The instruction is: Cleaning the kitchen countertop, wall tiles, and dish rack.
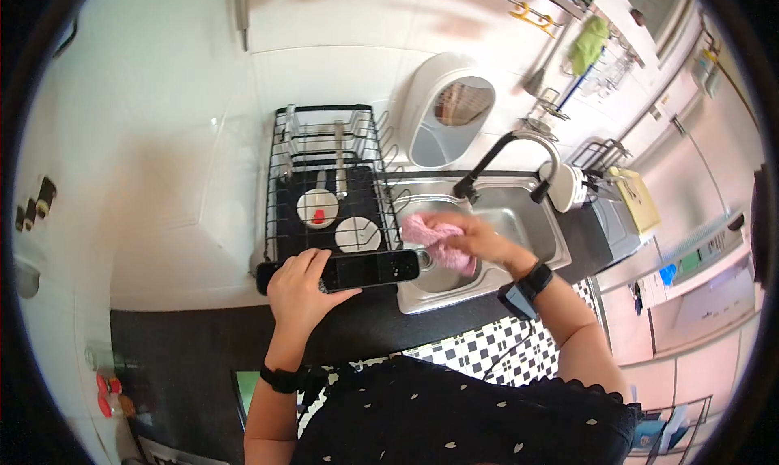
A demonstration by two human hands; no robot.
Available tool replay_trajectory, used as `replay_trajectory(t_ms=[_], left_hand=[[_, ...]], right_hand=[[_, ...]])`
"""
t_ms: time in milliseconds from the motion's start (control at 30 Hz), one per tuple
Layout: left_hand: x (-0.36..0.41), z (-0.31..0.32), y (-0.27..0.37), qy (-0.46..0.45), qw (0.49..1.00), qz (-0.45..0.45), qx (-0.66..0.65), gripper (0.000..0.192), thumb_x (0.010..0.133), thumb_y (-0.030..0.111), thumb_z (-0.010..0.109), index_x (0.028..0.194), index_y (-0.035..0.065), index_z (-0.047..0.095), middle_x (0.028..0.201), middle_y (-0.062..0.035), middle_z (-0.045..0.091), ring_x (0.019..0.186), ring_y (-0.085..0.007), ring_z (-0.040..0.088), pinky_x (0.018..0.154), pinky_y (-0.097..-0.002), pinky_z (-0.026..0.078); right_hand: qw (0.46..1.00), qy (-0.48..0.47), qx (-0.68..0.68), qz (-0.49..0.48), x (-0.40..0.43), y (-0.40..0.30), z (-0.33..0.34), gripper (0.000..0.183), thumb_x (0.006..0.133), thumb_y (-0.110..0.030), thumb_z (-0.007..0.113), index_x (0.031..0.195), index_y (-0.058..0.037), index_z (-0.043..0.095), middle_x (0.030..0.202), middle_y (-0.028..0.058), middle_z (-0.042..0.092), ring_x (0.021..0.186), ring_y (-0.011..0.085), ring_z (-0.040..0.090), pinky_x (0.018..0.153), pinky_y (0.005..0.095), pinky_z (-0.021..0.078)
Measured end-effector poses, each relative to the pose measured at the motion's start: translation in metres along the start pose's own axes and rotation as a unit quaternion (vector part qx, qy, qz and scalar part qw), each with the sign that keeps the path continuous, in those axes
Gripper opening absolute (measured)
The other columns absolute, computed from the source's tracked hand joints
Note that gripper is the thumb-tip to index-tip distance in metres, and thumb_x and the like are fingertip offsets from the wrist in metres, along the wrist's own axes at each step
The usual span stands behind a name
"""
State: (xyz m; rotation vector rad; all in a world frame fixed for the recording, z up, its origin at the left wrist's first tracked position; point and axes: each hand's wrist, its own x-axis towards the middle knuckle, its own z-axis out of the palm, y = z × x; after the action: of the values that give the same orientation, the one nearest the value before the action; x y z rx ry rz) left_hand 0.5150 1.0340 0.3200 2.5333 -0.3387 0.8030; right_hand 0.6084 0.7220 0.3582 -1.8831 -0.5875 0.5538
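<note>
My left hand [302,285] grips a long black tray-like piece with a glossy top [365,271], at the front of a black wire dish rack [271,179]. A pink cloth [453,259] is bunched in my right hand [478,240], which is slightly blurred above the left basin of a stainless steel double sink [414,300]. Beneath the rack's wires, a white bowl [309,202] with something red in it and a white round dish [358,235] are visible. Whether the black piece is fixed to the rack cannot be told.
A black faucet [487,157] curves over the sink. Behind it stands a white and grey container [420,112]. To the right are a white pot-like vessel [561,188] and a yellow board or tray [636,203]. The dark countertop [182,355] runs left, with small jars at its far end.
</note>
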Motion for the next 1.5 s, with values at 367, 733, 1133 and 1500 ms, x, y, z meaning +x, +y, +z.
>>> replay_trajectory(t_ms=[367, 733, 1133, 1500], left_hand=[[0.002, -0.003, 0.005, -0.052, 0.996, 0.04, 0.059, 0.071, 0.053, 0.042, 0.083, 0.11, 0.0051, 0.062, 0.115, -0.0087, 0.056, 0.094, -0.0263, 0.06, 0.077, -0.0348, 0.05], [-0.02, -0.011, 0.036, 0.037, 0.969, 0.089, 0.228, 0.07, 0.063, 0.049, 0.079, 0.118, 0.0099, 0.062, 0.101, -0.0099, 0.057, 0.086, -0.0262, 0.059, 0.07, -0.0339, 0.05], [-0.077, 0.075, 0.213, -0.148, 0.98, 0.079, 0.11, 0.047, 0.064, 0.022, 0.08, 0.106, 0.0062, 0.065, 0.089, -0.0129, 0.062, 0.074, -0.0272, 0.062, 0.062, -0.0348, 0.051], [-0.086, 0.118, 0.263, -0.201, 0.979, -0.004, 0.026, 0.032, 0.065, 0.015, 0.077, 0.094, 0.0096, 0.066, 0.076, -0.0032, 0.061, 0.062, -0.02, 0.058, 0.052, -0.0307, 0.046]], right_hand=[[0.968, 0.193, -0.138, 0.081, -0.102, 0.172, 0.114, 0.044, 0.076, -0.009, 0.063, 0.12, -0.0095, 0.056, 0.115, 0.0139, 0.057, 0.099, 0.0328, 0.059, 0.086, 0.039, 0.0475], [0.886, 0.121, -0.447, 0.025, -0.16, 0.28, 0.102, 0.045, 0.071, -0.01, 0.057, 0.113, -0.0253, 0.061, 0.12, 0.0048, 0.053, 0.093, 0.0285, 0.054, 0.076, 0.041, 0.0492], [0.775, 0.435, -0.387, 0.244, -0.263, 0.394, -0.117, 0.047, 0.077, -0.007, 0.056, 0.122, -0.0201, 0.053, 0.129, 0.0126, 0.049, 0.099, 0.038, 0.052, 0.084, 0.0469, 0.0451], [0.885, 0.217, -0.411, 0.034, -0.227, 0.347, -0.051, 0.045, 0.067, -0.002, 0.06, 0.108, -0.0212, 0.064, 0.122, 0.0054, 0.055, 0.098, 0.031, 0.053, 0.081, 0.0401, 0.0486]])
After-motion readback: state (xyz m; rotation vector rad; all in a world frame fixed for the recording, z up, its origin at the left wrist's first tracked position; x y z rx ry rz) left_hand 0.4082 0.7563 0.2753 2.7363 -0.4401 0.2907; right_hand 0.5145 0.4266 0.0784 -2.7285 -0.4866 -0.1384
